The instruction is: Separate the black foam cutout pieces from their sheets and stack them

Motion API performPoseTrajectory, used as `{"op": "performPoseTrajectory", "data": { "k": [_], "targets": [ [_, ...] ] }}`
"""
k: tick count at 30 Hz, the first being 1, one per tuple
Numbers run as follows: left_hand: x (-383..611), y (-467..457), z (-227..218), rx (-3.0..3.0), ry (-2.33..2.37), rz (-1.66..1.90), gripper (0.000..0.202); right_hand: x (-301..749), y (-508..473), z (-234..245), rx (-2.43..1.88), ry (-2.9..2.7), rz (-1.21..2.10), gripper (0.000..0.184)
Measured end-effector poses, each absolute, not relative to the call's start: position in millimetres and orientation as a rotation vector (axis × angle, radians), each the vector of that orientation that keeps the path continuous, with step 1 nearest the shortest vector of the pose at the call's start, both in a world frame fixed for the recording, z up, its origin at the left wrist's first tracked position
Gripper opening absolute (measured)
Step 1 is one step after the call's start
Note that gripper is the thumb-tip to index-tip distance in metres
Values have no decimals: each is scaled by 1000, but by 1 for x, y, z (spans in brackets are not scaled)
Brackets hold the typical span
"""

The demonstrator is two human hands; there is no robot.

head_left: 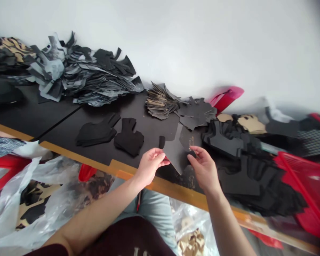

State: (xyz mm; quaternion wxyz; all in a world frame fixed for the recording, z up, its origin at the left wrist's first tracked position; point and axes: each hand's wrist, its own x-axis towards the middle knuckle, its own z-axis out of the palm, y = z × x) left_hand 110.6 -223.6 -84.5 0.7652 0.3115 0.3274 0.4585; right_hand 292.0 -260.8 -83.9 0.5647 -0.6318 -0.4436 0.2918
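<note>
The left hand (pixel 150 167) and right hand (pixel 204 169) pinch opposite edges of a pointed, flat black sheet cutout (pixel 174 154) between fingers and thumbs, keeping it taut just above the orange-edged dark table (pixel 176 195), beside a heap of black cutouts (pixel 245 174).

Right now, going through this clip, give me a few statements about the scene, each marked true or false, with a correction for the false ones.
1. The left hand and right hand pinch a black cut piece between them. True.
2. Both hands wear gloves. False: both are bare.
3. A heap of grey and black cutouts lies at the upper left of the view. True.
4. A red plastic basket stands at the left of the view. False: the red plastic basket is at the right of the view.
</note>
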Motion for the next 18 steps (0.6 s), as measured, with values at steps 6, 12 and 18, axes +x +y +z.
{"op": "performPoseTrajectory", "data": {
  "k": [6,12,18],
  "targets": [
    [113,-227,-84,653,630,1011,18,290,-267,-90,-1498,-1031,718,39],
    [112,-224,-81,715,467,1053,13,279,-267,-97,-1477,-992,845,43],
    [113,-226,-81,889,467,1096,12,256,-273,-81,-1609,-1384,355,24]
  ]
}}
